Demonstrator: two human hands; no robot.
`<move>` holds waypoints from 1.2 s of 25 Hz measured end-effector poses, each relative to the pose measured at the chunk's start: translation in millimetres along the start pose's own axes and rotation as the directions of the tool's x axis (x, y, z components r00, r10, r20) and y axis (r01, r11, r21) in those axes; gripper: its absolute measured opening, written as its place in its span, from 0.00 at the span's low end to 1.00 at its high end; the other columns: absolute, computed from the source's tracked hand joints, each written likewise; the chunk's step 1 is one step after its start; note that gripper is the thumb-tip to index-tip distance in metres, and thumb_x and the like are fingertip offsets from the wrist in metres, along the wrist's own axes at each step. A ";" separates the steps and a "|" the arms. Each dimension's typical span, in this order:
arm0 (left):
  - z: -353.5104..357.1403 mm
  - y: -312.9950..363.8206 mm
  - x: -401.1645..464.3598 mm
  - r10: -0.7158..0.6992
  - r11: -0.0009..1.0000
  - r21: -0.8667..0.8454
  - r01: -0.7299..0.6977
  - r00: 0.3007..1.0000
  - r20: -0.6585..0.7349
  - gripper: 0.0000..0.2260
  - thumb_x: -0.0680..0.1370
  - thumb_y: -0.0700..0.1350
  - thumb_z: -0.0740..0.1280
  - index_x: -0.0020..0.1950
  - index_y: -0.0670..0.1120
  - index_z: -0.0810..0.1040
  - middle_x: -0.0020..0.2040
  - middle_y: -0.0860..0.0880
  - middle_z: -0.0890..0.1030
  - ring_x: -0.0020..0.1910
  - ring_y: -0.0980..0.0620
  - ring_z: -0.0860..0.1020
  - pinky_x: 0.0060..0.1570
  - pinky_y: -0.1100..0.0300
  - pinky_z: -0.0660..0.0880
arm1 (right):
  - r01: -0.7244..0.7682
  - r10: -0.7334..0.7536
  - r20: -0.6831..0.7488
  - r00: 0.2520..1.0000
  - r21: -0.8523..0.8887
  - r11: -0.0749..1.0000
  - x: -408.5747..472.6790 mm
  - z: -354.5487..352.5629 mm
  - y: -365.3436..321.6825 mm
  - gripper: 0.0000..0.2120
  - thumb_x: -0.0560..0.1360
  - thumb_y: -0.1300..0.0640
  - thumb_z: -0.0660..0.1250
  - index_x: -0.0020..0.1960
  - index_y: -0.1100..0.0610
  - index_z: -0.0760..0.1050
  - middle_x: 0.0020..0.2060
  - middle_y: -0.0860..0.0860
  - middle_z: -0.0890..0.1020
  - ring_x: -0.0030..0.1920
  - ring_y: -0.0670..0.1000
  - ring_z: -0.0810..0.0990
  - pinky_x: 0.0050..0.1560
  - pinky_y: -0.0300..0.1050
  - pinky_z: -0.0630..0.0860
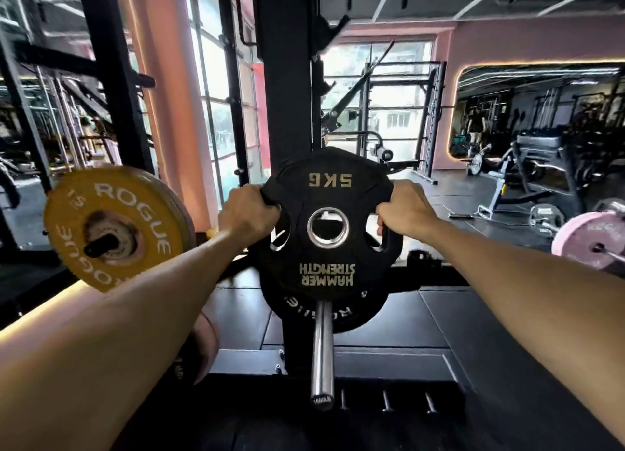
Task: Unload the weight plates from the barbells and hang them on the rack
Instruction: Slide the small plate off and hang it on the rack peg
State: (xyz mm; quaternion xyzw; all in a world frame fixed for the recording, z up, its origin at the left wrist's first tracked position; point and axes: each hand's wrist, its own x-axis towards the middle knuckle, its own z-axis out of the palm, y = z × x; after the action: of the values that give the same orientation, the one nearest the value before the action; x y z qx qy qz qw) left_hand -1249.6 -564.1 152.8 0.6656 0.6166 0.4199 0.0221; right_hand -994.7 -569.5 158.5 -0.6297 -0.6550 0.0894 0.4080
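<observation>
A black 5 kg Hammer Strength plate (328, 268) is upright in front of me, its lettering upside down. My left hand (248, 213) grips its left handle slot and my right hand (406, 212) grips its right one. Its centre hole (327, 228) sits above a chrome storage peg (322, 349) that sticks out toward me from the black rack upright (287, 78). A black Rogue plate (362, 315) hangs on that peg behind the held plate. The held plate is off the peg.
A yellow Rogue plate (115, 227) sits on a barbell end at the left. A pink plate (595, 241) on another bar is at the right edge. A pink disc (204, 345) lies low left of the peg. Benches and machines stand at the back right.
</observation>
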 end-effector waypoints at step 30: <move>-533.7 -31.0 174.6 0.089 0.979 0.195 -0.060 0.986 -0.143 0.06 0.72 0.43 0.68 0.44 0.42 0.81 0.33 0.48 0.74 0.40 0.40 0.78 0.38 0.57 0.71 | 0.165 -0.165 -0.044 0.985 0.004 0.986 50.8 -73.5 -537.7 0.08 0.68 0.61 0.70 0.31 0.60 0.74 0.31 0.54 0.79 0.36 0.56 0.81 0.31 0.43 0.74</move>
State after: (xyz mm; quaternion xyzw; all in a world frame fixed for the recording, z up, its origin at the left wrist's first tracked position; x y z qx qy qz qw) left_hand -1607.1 -670.9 573.6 0.6536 0.6281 0.4091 -0.1043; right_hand -1345.0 -655.7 567.0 -0.5735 -0.6956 0.0438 0.4305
